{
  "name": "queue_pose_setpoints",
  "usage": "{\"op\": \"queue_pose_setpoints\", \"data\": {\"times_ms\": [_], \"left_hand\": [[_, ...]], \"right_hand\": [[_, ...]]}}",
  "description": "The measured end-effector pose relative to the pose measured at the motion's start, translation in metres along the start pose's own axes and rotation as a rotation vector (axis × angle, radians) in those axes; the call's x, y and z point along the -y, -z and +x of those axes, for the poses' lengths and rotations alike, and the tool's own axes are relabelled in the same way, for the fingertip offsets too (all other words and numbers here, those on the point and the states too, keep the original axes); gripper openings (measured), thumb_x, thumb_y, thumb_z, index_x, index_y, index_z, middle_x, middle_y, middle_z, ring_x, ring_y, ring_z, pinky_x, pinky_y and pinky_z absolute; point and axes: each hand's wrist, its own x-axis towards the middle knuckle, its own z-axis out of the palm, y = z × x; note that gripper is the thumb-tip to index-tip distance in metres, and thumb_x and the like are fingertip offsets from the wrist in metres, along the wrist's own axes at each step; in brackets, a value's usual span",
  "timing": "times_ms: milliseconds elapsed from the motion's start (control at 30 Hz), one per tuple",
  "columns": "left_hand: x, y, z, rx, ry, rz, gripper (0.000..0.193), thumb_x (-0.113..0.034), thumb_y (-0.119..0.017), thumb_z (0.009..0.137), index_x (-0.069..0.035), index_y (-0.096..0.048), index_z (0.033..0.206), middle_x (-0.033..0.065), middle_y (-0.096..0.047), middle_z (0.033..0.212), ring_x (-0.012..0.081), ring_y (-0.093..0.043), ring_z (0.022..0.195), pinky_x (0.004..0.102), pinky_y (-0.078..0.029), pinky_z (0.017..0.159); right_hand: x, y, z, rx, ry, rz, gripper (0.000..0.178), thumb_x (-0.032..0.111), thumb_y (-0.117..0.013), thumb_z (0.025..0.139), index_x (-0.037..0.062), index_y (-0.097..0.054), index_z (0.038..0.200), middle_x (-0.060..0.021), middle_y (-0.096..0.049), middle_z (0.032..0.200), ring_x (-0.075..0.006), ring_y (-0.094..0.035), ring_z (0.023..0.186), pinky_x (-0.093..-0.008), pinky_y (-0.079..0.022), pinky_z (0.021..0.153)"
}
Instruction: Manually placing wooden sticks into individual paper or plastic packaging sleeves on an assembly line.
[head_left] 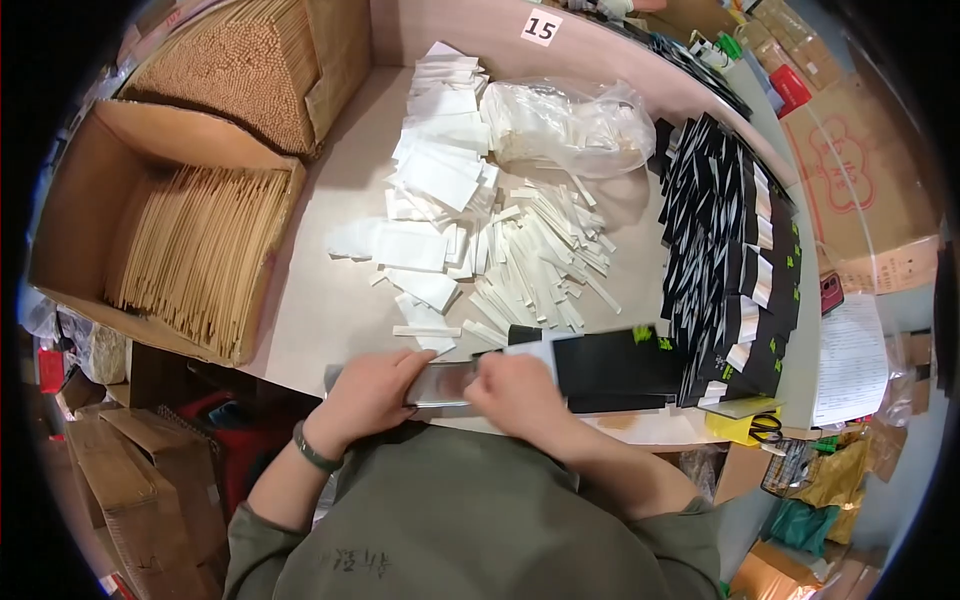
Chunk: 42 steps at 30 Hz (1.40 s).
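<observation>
My left hand [372, 393] rests at the table's near edge, its thumb and fingers round one end of a shiny, see-through plastic strip [441, 383]. At the strip's other end, my right hand [515, 391] is closed in a fist. Whatever it grips is mostly hidden; a small dark tip shows beside the knuckles. Just right of this hand lies a black paper sleeve [605, 366] with a green print, with a white piece next to it. Ahead of my hands are white folded napkins [438, 175] and a loose heap of thin white paper-wrapped sticks [545, 250].
Two cardboard boxes of wooden chopsticks [195, 260] stand at the left. A clear plastic bag [570, 125] lies at the back. Packed black sleeves [705, 250] are piled at the right. Scissors [767, 428] sit at the right front corner. A raised panel [440, 30] borders the back.
</observation>
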Motion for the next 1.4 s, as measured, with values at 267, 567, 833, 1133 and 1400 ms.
{"op": "queue_pose_setpoints", "data": {"times_ms": [267, 567, 833, 1133, 1400], "left_hand": [[0.033, 0.035, -0.010, -0.280, -0.080, 0.013, 0.067, -0.030, -0.082, 0.073, -0.004, -0.055, 0.129, 0.0182, -0.060, 0.122, 0.0387, -0.055, 0.115, 0.0426, -0.046, 0.097], [0.157, 0.094, -0.092, -0.648, 0.679, 0.399, 0.019, -0.019, -0.067, 0.084, -0.001, -0.065, 0.092, 0.0186, -0.063, 0.091, 0.0402, -0.061, 0.086, 0.0461, -0.050, 0.072], [0.185, 0.086, -0.095, -0.610, 0.682, 0.284, 0.018, -0.015, -0.061, 0.089, -0.002, -0.063, 0.102, 0.0216, -0.062, 0.091, 0.0415, -0.061, 0.090, 0.0486, -0.049, 0.076], [0.130, 0.082, -0.062, -1.226, 0.604, -0.073, 0.014, -0.009, -0.049, 0.100, 0.002, -0.054, 0.107, 0.0118, -0.057, 0.086, 0.0227, -0.059, 0.075, 0.0348, -0.049, 0.071], [0.083, -0.041, -0.064, -1.050, 0.544, -0.390, 0.017, -0.010, -0.049, 0.103, -0.002, -0.058, 0.113, -0.0006, -0.053, 0.086, 0.0073, -0.049, 0.078, 0.0222, -0.044, 0.071]], "right_hand": [[-0.119, 0.075, 0.080, -0.254, -0.185, -0.094, 0.016, 0.018, -0.069, 0.079, 0.0037, -0.064, 0.084, -0.0165, -0.068, 0.086, -0.0353, -0.065, 0.077, -0.0431, -0.050, 0.068], [-0.003, 0.041, 0.117, -0.357, 0.574, -0.170, 0.008, 0.010, -0.067, 0.080, 0.0056, -0.067, 0.088, -0.0142, -0.063, 0.085, -0.0335, -0.062, 0.087, -0.0411, -0.051, 0.074], [0.013, 0.005, 0.153, -0.286, 0.451, -0.361, 0.009, 0.011, -0.062, 0.077, 0.0030, -0.062, 0.078, -0.0156, -0.062, 0.081, -0.0338, -0.063, 0.082, -0.0447, -0.052, 0.073], [-0.004, 0.007, 0.161, -0.333, 0.426, -0.433, 0.012, 0.014, -0.062, 0.077, 0.0024, -0.062, 0.080, -0.0166, -0.065, 0.084, -0.0347, -0.064, 0.083, -0.0453, -0.053, 0.073], [0.045, 0.028, 0.082, 0.076, 0.278, -0.162, 0.010, 0.015, -0.064, 0.081, 0.0047, -0.062, 0.083, -0.0144, -0.063, 0.082, -0.0348, -0.064, 0.079, -0.0450, -0.052, 0.069]]}}
